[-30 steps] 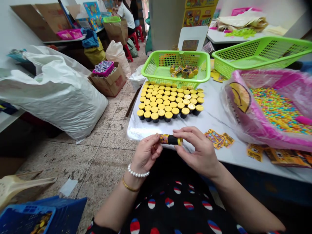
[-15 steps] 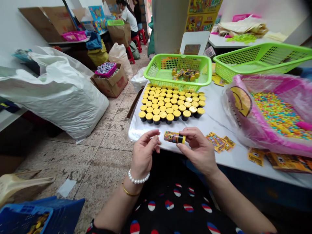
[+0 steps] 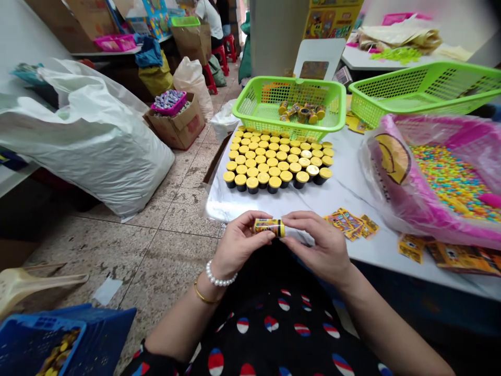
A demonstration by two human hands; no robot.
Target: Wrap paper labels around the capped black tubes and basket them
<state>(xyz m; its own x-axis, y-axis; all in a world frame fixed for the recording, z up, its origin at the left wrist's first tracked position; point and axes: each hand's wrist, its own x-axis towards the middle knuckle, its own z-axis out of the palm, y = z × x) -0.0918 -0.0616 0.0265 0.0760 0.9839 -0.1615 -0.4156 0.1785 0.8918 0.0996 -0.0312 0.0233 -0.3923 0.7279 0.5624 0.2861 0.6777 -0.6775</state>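
Observation:
A small capped bottle [image 3: 266, 226] with a colourful printed label, a black band and a yellow end lies sideways between my hands at the table edge. My left hand [image 3: 245, 237] is closed around its labelled part, thumb in front and fingers behind. At the yellow end, my right hand [image 3: 319, 243] has its thumb and fingertips on either side of it. Just beyond stand rows of small black bottles with yellow caps [image 3: 274, 167]. Flat printed label sleeves [image 3: 348, 223] lie to the right of my right hand.
A green basket [image 3: 289, 128] holding several labelled bottles stands behind the rows. To the right are another green basket [image 3: 391, 107] and a pink, plastic-lined basket [image 3: 395, 209] of colourful candies. A large white sack [image 3: 117, 167] and a blue crate [image 3: 105, 329] are at left.
The bottle has moved left and slightly down. My left hand, apart from it before, has closed around its labelled part. My right hand stays at the yellow end.

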